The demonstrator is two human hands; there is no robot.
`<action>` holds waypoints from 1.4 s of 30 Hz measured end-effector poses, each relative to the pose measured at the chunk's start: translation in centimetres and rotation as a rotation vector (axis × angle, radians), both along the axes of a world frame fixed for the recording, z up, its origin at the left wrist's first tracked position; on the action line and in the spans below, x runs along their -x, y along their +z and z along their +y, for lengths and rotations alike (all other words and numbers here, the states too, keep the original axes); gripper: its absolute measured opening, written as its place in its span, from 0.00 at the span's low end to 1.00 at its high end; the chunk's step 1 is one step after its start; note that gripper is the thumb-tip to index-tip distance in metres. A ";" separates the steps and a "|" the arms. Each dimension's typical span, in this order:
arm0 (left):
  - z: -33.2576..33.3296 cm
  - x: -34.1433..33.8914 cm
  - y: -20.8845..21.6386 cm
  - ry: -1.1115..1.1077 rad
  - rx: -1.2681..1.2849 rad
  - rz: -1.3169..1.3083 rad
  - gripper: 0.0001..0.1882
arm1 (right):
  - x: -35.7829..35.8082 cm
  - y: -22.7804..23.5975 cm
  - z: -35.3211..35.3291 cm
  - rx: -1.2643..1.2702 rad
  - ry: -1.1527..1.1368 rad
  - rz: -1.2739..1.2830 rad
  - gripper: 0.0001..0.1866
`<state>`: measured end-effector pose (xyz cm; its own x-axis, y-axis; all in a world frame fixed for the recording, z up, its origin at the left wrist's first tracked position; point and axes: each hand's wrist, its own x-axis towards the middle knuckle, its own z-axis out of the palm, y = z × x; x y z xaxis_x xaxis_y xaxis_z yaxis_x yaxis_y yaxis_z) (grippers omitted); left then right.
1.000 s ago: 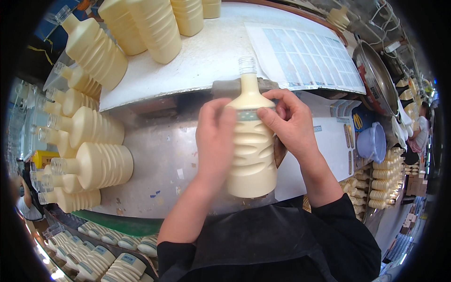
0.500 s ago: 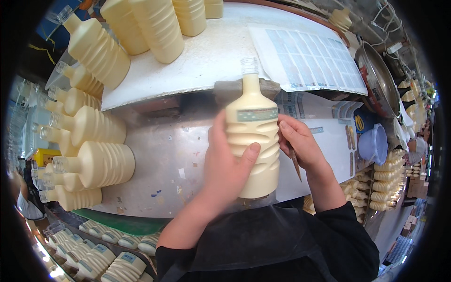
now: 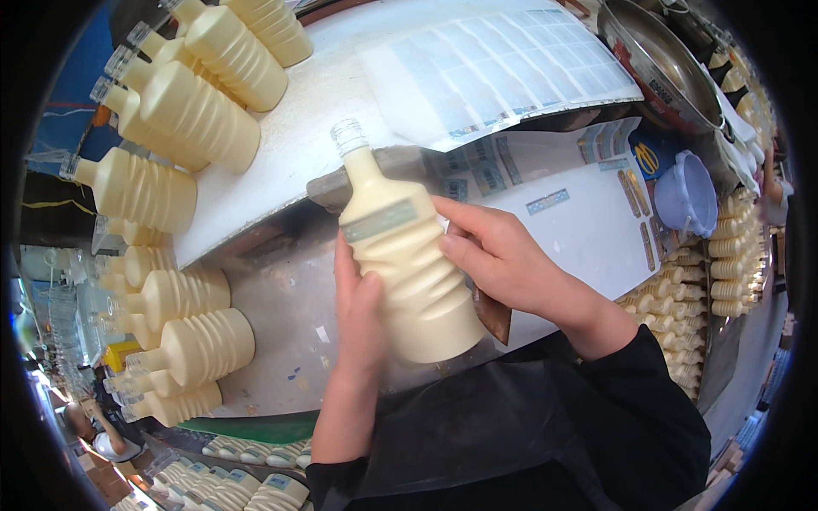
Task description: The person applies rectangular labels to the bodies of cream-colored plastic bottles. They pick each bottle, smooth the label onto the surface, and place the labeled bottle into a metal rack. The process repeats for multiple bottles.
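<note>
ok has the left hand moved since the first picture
Yes: judged against the grey block, the left hand has shifted down the bottle, away from that block and toward the person's black clothing.

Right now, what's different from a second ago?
The view has turned; the bottle now leans left. Your left hand has moved lower along the bottle; your right hand has drawn its thumb off the label strip. The bottle stays held, the brown tool in that hand.
</note>
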<state>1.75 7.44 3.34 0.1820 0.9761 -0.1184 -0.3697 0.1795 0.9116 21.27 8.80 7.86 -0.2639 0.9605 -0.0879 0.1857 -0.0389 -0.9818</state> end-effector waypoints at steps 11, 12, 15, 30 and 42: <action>-0.8 -0.5 1.5 0.177 -0.102 0.330 0.43 | -1.7 -3.6 1.8 0.125 0.020 0.112 0.27; -0.6 -0.1 1.2 0.205 -0.135 0.399 0.43 | -2.0 -3.8 2.3 0.086 0.022 0.112 0.27; 0.8 0.2 1.7 0.271 -0.068 0.338 0.36 | -1.3 -3.1 3.4 0.080 0.000 0.171 0.22; 3.2 0.2 0.7 0.310 0.060 0.011 0.13 | 0.9 -2.6 4.2 0.075 -0.116 -0.003 0.16; 3.2 0.4 0.6 0.311 0.087 0.001 0.13 | 0.9 -2.6 4.3 0.108 -0.115 0.065 0.16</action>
